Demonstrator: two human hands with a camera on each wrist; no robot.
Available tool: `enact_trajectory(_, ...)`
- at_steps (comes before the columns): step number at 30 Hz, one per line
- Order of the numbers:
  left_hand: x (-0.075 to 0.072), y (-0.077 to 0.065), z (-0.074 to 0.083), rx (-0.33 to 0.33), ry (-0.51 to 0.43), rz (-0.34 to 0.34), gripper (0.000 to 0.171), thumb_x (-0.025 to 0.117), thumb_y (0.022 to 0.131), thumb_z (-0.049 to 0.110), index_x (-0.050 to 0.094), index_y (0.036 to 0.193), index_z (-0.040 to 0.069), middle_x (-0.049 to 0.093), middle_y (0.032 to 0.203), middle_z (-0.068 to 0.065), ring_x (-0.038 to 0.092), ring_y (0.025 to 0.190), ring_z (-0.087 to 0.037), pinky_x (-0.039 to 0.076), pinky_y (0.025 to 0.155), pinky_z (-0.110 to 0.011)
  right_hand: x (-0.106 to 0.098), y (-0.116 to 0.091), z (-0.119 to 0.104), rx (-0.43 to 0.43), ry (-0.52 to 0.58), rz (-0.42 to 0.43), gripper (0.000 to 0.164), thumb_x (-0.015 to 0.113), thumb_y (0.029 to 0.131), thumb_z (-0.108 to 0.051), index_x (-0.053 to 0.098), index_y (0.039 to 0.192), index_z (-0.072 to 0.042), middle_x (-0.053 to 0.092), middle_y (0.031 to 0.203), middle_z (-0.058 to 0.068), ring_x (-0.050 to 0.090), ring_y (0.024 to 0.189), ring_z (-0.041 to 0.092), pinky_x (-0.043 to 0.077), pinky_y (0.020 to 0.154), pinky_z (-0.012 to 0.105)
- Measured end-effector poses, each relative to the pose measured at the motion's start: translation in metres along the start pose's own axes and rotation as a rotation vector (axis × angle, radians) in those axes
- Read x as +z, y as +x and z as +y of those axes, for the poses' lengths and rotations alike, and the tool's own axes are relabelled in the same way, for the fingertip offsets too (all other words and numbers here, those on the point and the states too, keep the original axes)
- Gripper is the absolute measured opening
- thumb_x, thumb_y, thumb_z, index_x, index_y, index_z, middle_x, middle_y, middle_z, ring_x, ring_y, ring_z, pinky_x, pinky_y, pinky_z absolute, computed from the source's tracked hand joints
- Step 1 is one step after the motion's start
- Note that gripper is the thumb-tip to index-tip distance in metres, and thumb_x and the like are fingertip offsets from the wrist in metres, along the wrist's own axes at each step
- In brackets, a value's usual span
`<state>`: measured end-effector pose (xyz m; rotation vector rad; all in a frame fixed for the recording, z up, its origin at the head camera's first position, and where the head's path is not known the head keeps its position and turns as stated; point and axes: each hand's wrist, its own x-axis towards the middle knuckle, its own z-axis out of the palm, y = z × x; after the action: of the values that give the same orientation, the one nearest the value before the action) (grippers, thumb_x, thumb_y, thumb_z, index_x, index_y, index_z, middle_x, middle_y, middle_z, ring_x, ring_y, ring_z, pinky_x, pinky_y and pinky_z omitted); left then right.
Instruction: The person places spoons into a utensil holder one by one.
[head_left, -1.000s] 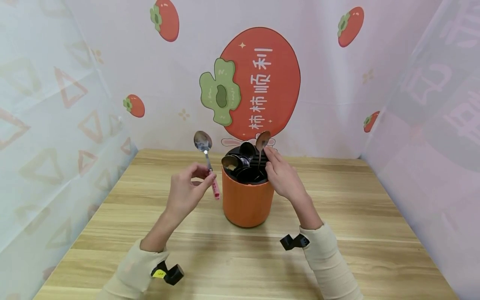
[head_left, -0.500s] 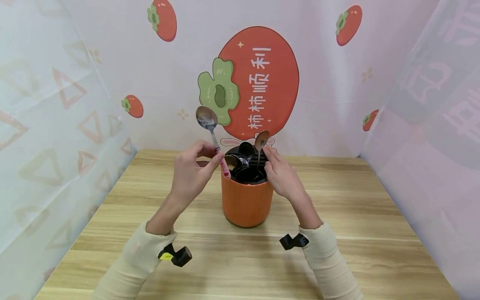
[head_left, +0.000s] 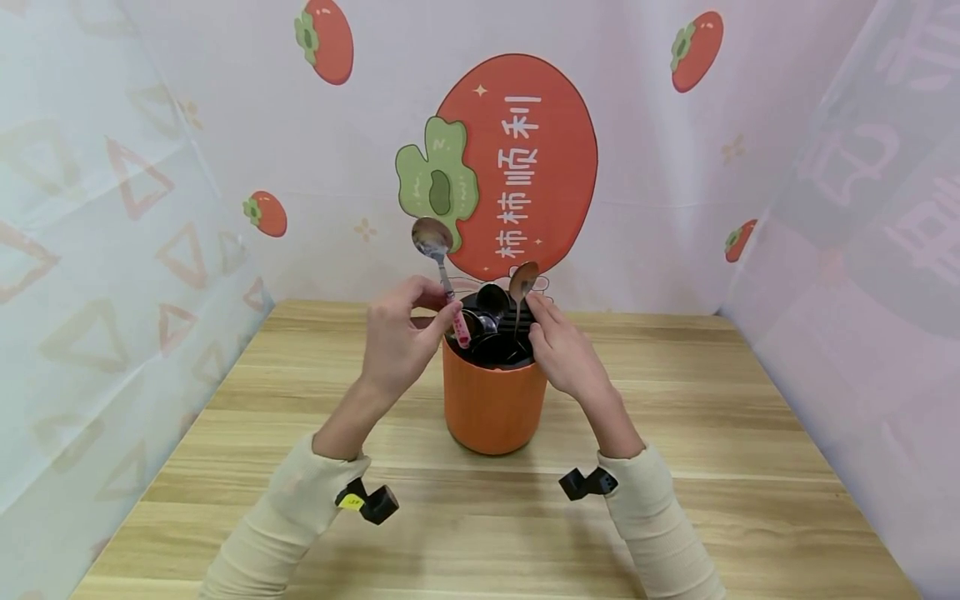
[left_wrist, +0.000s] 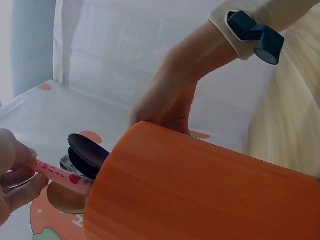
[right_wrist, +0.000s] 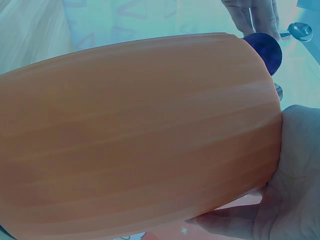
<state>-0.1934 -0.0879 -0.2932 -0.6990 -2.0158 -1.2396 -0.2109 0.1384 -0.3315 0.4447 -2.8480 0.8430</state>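
My left hand (head_left: 401, 337) pinches a spoon (head_left: 432, 238) by its pink patterned handle between thumb and fingers. The metal bowl points up, and the handle's lower end is over the left part of an orange utensil holder (head_left: 495, 410). In the left wrist view, the pink handle (left_wrist: 62, 177) ends at the holder's rim; whether it touches is unclear. My right hand (head_left: 566, 350) holds the holder at its right rim, fingertips close to a copper-coloured spoon (head_left: 523, 282) standing in it. Several other spoons, one black-looking (head_left: 492, 298), fill the black slotted top; their handles are hidden.
The holder stands on a wood-grain table (head_left: 480, 525). Behind it hangs a pale backdrop (head_left: 637, 208) printed with persimmons, and similar sheets close off both sides. A small black camera (head_left: 378, 504) juts from the left sleeve, another (head_left: 588, 483) from the right.
My left hand has lifted the pink-handled spoon from beside the holder, then shifted right and brought its handle end over the rim. The right hand and holder stay in place.
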Motion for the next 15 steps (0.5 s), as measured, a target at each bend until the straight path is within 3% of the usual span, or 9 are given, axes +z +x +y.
enact_trajectory(9,0.0042,-0.0075,-0.006,0.044,0.157,-0.025,0.018,0.067,0.085,0.025,0.069,0.085,0.007,0.069,0.08,-0.003,0.068,0.073,-0.013,0.054,0.061,-0.022,-0.0004,0.0004,-0.0005,-0.004,-0.005,-0.001,0.05,0.023,0.099,-0.028,0.025,0.149,-0.017,0.022,0.154,0.0,0.025,0.14,0.021,0.028,0.106,0.056)
enact_trajectory(15,-0.001,-0.0102,-0.009,0.024,0.148,-0.01,0.02,0.067,0.084,0.028,0.069,0.08,0.009,0.069,0.073,0.0,0.066,0.067,-0.01,0.053,0.06,-0.02,-0.0019,0.001,-0.0009,-0.005,-0.012,0.007,0.05,0.024,0.099,-0.028,0.026,0.148,-0.016,0.024,0.154,0.001,0.028,0.139,0.023,0.03,0.104,0.057)
